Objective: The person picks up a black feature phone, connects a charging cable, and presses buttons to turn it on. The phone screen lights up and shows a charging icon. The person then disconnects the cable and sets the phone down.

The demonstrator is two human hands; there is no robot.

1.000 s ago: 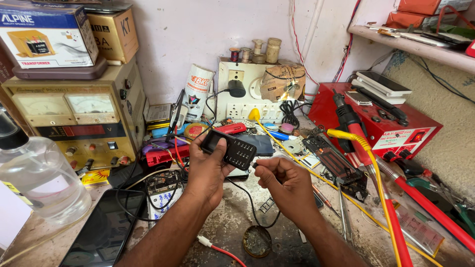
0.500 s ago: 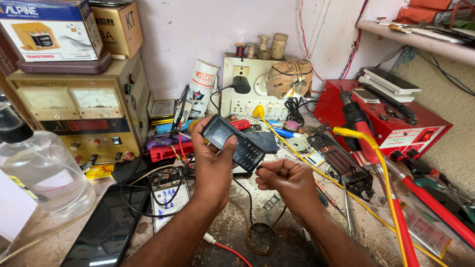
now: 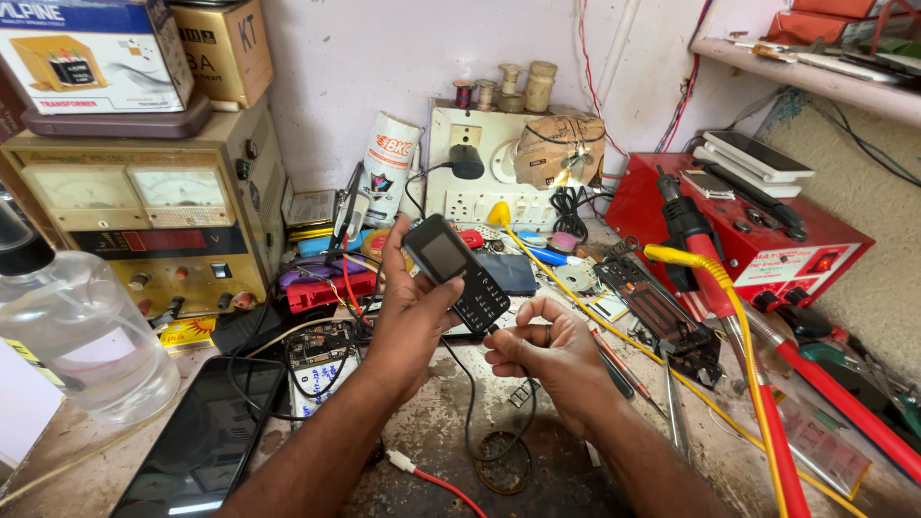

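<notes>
Black keypad phone (image 3: pixel 456 271) tilted, dark screen, left fingers (image 3: pixel 422 305) gripping it, right fingers (image 3: pixel 528 331) pinching cable (image 3: pixel 467 398)

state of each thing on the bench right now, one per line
keypad phone: screen dark, held up tilted in left hand
black cable: pinched by right hand at the phone's lower end
smartphone: flat, screen dark
clear bottle: capped, upright
black adapter: plugged into switchboard
</notes>
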